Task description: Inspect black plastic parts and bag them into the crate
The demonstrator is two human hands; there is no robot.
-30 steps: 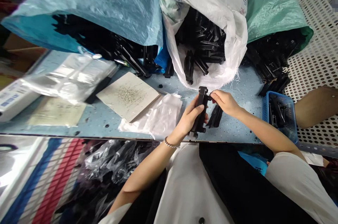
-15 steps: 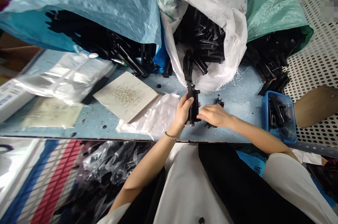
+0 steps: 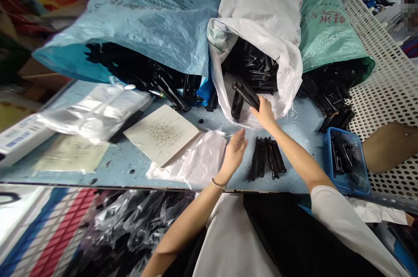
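My right hand (image 3: 265,115) is at the mouth of the white woven sack (image 3: 218,77), its fingers closed on the end of a long black plastic part (image 3: 247,95). The part lies tilted over the sack's lower lip, and its exact kind is unclear. More black parts (image 3: 256,61) fill the sack behind it. My left hand (image 3: 234,151) is empty, fingers loosely apart, above the table beside a crumpled white plastic bag (image 3: 202,159). To the right of that hand, several slim black parts (image 3: 267,158) lie side by side on the table.
A blue sack (image 3: 143,20) on the left and a green sack (image 3: 329,37) on the right spill black parts. A square board (image 3: 161,135) with small grains lies left of centre. A blue basket (image 3: 352,187) stands at the right, beside another person's arm (image 3: 388,146).
The black part in my left hand has left it. My right hand has moved up to the white sack and holds a black part there. The row on the table now shows fully.
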